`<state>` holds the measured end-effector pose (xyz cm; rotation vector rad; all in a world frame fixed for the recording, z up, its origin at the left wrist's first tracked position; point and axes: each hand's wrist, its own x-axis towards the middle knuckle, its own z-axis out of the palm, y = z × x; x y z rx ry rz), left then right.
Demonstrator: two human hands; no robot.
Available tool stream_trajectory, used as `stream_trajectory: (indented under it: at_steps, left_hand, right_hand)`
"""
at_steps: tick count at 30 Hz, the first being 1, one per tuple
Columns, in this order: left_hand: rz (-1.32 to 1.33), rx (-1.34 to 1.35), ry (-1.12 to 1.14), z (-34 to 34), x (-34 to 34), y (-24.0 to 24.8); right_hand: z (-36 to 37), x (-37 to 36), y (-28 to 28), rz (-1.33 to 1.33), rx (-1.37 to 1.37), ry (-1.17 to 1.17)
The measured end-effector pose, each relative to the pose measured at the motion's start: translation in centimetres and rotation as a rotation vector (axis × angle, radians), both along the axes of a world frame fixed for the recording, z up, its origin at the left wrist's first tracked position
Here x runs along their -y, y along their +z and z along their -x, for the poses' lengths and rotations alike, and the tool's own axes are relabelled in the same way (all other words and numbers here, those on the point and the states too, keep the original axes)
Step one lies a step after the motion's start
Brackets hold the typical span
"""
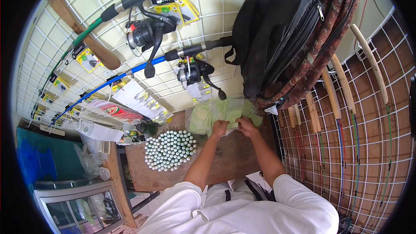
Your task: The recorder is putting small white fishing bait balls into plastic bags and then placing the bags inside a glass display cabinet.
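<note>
Both hands meet at the bag pile (208,115), left hand (219,128) and right hand (247,126) pinching one bag to work it, bottles (170,150) parked aside.

Matt brown wooden table (225,160), glossy clear plastic bags (216,112), white-coated metal wire grid (216,13).

Two fishing rods with black spinning reels (145,32) hung on a white wire grid wall (216,8). A black fabric bag (277,26) hung beside wooden-handled slingshots (336,91). White-capped small bottles (170,150) clustered on the brown wooden table (234,160).
</note>
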<state>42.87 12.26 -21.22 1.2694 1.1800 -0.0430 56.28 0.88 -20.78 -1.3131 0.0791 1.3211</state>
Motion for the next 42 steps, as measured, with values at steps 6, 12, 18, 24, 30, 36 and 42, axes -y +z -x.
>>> stream_trajectory:
  at_steps: [6,12,18,24,30,36,42]
  left_hand:
    - [0.021,0.107,0.167,3.4,1.7,5.2]
    - [0.134,0.536,0.097,8.5,2.3,5.3]
    - [0.008,0.599,0.125,11.5,3.7,8.3]
    - [0.053,0.56,0.196,14.8,3.9,9.6]
    - [-0.088,0.589,0.304,17.9,4.2,13.2]
    - [-0.247,0.541,0.324,22.3,4.9,17.4]
    - [-0.296,0.533,0.33,26.4,6.4,20.1]
  right_hand:
    - [0.5,1.6,3.2,-0.229,-0.104,0.265]
    - [2.3,0.8,6.1,-0.158,0.084,0.562]
    - [4.6,-0.7,9.6,-0.192,0.259,0.655]
    - [6.9,-2.6,11.7,-0.245,0.263,0.776]
    - [10.3,-4.1,14.5,-0.327,0.357,0.844]
    - [14.6,-5.9,18.6,-0.403,0.413,0.925]
    - [18.6,-7.1,22.7,-0.586,0.444,0.896]
